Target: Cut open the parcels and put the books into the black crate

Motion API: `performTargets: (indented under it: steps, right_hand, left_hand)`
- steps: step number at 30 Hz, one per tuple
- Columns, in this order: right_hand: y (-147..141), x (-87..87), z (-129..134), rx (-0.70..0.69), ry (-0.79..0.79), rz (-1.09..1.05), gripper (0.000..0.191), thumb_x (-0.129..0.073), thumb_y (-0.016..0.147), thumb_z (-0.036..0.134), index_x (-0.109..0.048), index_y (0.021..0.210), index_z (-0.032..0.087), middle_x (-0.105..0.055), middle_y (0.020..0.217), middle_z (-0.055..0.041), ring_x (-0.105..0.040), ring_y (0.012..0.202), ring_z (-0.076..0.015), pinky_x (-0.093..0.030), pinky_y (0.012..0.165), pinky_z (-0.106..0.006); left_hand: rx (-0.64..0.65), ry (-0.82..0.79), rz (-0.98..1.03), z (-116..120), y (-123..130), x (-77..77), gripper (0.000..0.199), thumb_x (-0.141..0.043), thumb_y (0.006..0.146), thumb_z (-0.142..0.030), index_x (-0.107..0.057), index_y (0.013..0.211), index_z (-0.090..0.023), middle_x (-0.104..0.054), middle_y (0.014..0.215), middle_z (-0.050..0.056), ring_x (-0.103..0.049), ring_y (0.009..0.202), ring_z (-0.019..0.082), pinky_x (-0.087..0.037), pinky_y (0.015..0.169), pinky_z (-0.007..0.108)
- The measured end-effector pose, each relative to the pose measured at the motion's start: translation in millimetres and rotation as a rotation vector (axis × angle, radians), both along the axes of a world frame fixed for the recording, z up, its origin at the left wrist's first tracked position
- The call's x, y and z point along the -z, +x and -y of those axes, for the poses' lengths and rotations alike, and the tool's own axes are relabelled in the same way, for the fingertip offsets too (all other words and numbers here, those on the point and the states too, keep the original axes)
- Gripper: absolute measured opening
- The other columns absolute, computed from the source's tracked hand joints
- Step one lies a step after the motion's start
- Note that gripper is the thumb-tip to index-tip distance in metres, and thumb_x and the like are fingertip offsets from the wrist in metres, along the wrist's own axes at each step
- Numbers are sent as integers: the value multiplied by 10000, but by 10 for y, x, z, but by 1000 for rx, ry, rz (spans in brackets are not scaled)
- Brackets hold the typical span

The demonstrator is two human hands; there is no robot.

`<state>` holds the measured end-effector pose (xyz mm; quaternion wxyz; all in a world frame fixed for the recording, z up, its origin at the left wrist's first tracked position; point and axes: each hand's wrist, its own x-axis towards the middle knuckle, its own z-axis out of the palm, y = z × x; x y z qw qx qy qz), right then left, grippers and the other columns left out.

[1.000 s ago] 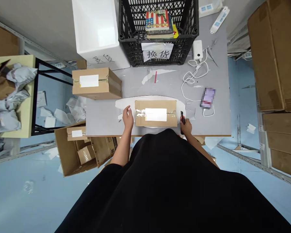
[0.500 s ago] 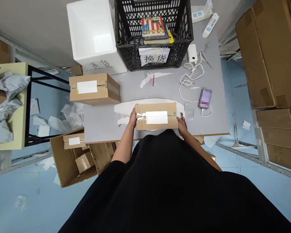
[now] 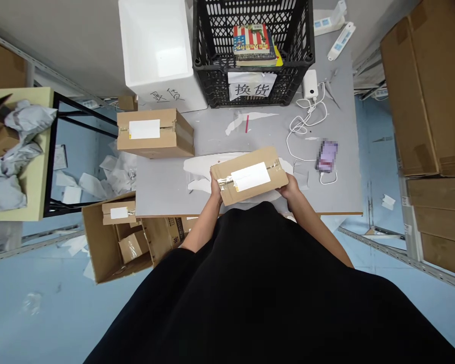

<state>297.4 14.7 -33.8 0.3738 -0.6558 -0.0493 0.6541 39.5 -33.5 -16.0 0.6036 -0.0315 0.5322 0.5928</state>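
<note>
A taped cardboard box [image 3: 227,166] with a white label [image 3: 251,177] is held between my two hands above the front of the table. It sits tilted, its right end farther from me than its left. My left hand [image 3: 215,188] grips the box's left end. Closed on its right end is my right hand [image 3: 289,187]; something dark shows under that palm, too hidden to name. White sheet material [image 3: 197,166] lies on the table beneath the box. Another labelled cardboard box [image 3: 147,147] stands at the table's left edge.
At the back are a white foam bin [image 3: 159,93] and a black crate [image 3: 256,71] with several books [image 3: 252,43]. A phone [image 3: 327,155] on a white cable lies to the right. Below the table's left edge stands an open carton [image 3: 94,247] holding smaller boxes.
The box in my hands has turned from level to tilted, its right end swinging away from me. Both hands still hold it. The whole view has shifted slightly.
</note>
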Motion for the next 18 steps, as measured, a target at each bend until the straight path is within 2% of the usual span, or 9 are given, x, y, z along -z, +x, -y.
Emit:
performTargets:
  steps: [2,5,9,12,14,18]
  right_hand:
    - [-24,-36,-279,37,10,-51,74,-568,742,299,-561,783,238,-618,620,25,-575,596,-164,-506,562,-278]
    - [-110,-101,-710,51,85,-113,137,-533,801,367,-547,791,232,-618,627,1,-603,607,-192,-533,576,-316]
    - [-297,-168,-1112,-12,94,-96,281,-498,869,494,-569,852,222,-604,602,-9,-641,647,-241,-561,609,-383]
    - [-483,-170,-1157,-97,132,-157,377,-455,907,567,-579,854,215,-624,611,-14,-646,650,-238,-572,641,-391]
    - [-617,-148,-1073,-154,178,-196,433,-439,922,617,-586,843,217,-638,623,-9,-653,666,-224,-579,675,-376]
    - [-826,-89,-799,-242,206,-168,488,-488,899,706,-607,854,235,-662,652,13,-669,711,-200,-582,716,-338]
  left_hand:
    - [-80,68,-19,112,88,-38,569,-482,879,-729,-677,1010,-211,-745,951,51,-711,1001,240,-569,891,366]
    - [-198,94,-50,322,217,-69,443,-460,924,-626,-649,959,-227,-722,939,18,-696,956,192,-562,846,311]
    - [-215,28,48,600,311,-90,239,-554,888,-467,-584,883,-230,-654,824,-22,-654,756,132,-545,680,239]
    - [-146,-22,91,732,315,-95,164,-647,814,-347,-571,892,-225,-615,782,-37,-623,673,110,-515,597,209]
    - [-90,-37,97,772,307,-85,218,-675,779,-292,-594,971,-230,-627,795,-34,-627,663,112,-512,581,208]
    - [-4,-86,160,775,283,-34,325,-668,803,-333,-626,1108,-229,-680,826,-4,-646,658,133,-539,584,239]
